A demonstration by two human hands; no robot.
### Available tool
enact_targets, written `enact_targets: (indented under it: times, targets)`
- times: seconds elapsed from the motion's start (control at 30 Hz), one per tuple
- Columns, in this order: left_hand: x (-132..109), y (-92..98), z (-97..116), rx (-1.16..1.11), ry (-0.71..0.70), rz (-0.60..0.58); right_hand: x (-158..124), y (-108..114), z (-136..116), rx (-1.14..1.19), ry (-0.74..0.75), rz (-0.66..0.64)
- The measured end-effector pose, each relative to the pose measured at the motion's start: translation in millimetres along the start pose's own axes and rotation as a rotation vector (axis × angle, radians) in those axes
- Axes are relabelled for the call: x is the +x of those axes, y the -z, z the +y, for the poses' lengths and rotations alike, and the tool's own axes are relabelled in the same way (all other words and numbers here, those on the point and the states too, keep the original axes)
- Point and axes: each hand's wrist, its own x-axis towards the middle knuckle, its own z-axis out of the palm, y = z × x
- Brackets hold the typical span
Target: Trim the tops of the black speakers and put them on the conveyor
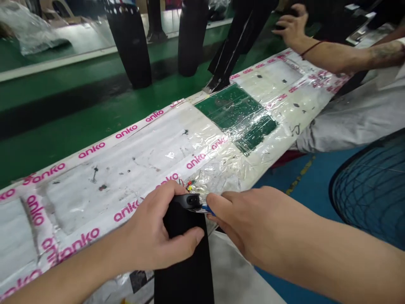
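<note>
A long black part (185,270) runs up from the bottom edge of the view, with a dark end piece (190,201) on top that has a slot. My left hand (158,232) is wrapped round its upper end, thumb on the near face. My right hand (249,219) is closed on a small blue-handled tool (207,209), whose metal tip touches the end piece. Small coloured wires (190,185) show just beyond the end piece.
A work surface (126,156) covered in plastic and pink-printed tape crosses the view. Black tubular parts (131,46) stand on the green surface behind. Another person's arm (335,57) reaches in at upper right. A mesh basket (376,185) is at right.
</note>
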Motion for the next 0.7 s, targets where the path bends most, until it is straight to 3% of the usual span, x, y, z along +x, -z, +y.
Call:
enact_targets:
  times: [0.2,0.37,0.47,0.6,0.7]
  targets:
    - [-4,4.4,-5,-0.145,0.041,-0.049,-16,-10,8,0.022,-0.036,0.368]
    - [-11,0.5,-12,-0.130,0.043,-0.041,-20,-26,-8,0.189,-0.092,0.347]
    - [-15,3.8,-16,-0.157,-0.031,-0.050,-12,-35,-25,0.693,-0.255,0.325]
    - [-11,26.3,-22,-0.076,-0.170,-0.056,-6,-45,-43,1.453,-0.626,0.203]
    - [-3,42.4,-27,0.100,-0.139,-0.170,-12,-53,-42,1.692,-0.874,0.283]
